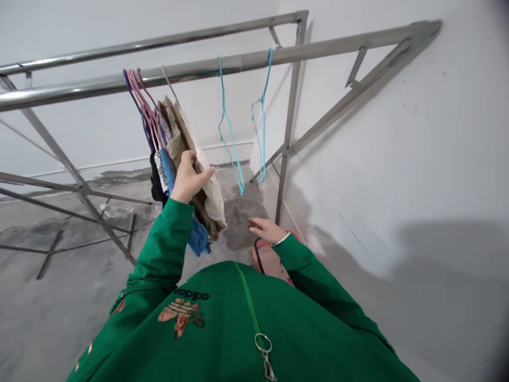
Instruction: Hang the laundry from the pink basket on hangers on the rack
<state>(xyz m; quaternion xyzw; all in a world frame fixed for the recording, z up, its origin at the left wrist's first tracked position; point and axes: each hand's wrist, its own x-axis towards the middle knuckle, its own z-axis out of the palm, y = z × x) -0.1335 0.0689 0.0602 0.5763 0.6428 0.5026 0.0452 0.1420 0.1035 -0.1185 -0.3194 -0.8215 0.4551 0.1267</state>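
My left hand (190,178) is raised and grips a beige garment (207,185) that hangs with several other clothes (165,164) on pink and purple hangers (143,103) from the near steel rail (119,82). My right hand (266,229) is lower, fingers spread, holding nothing, resting above a pinkish patterned cloth (272,262) with a black strap at my chest. Two empty light-blue hangers (230,132) (260,122) hang on the same rail to the right of the clothes. Both arms wear green sleeves.
A second steel rail (139,45) runs behind the first, on crossed steel legs (79,185). A white wall (397,159) stands close on the right. The floor is bare grey concrete (59,297) with a dark damp patch (242,212).
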